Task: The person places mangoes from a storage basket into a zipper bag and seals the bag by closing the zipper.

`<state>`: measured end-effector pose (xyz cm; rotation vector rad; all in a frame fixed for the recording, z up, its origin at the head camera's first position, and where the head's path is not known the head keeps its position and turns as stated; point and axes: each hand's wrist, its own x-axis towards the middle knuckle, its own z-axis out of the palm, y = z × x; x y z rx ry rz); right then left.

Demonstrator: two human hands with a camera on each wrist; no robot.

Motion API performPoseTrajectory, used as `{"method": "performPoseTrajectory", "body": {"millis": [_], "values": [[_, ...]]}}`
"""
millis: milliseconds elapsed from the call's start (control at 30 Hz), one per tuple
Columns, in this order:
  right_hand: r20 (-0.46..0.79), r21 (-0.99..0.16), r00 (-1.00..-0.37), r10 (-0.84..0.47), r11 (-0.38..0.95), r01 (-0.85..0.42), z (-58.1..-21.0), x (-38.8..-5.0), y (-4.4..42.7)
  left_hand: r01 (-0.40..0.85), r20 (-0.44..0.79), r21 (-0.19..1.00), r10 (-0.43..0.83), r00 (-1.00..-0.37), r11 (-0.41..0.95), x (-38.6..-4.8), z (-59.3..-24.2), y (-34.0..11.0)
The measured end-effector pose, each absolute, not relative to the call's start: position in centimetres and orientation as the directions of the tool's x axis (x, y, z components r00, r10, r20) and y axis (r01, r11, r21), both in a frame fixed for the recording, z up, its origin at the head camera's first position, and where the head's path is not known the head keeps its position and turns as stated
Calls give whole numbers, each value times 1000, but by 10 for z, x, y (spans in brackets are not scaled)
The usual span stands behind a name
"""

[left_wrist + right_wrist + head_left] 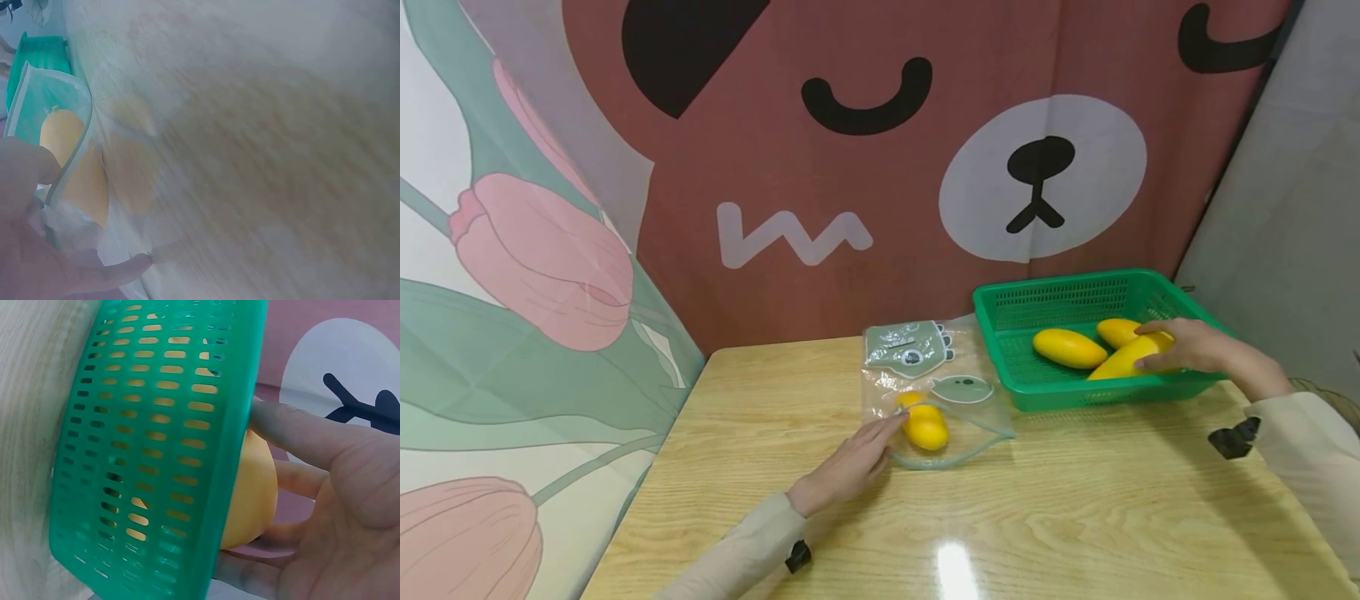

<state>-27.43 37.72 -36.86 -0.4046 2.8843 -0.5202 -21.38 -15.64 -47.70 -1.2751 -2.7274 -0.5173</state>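
left grip (848, 462): fingers extended | right grip (1197, 344): fingers curled | left arm (741, 546), right arm (1303, 458): outstretched, well apart

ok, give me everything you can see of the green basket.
The green basket is rectangular with rounded corners, plastic-looking, with rows of slots through its walls below a solid rim. It sits upright on the wood-grain table, right of the clear bag, open at the top. Three yellow fruits are inside; the right hand grips one near the front wall. Whether the hand touches the rim is unclear.
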Motion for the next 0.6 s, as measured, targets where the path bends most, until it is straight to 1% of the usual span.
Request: {"method": "performPoseTrajectory", "body": {"millis": [433, 600], "values": [[-151, -372, -945, -292, 902, -219, -366, -271, 379, 765, 232, 262, 731, -642, 589, -213, -476, -156], [-153, -371, -945, -288, 903, -215, -365, -271, 379, 757, 221, 267, 727, -651, 597, -213, -475, -156]]}}
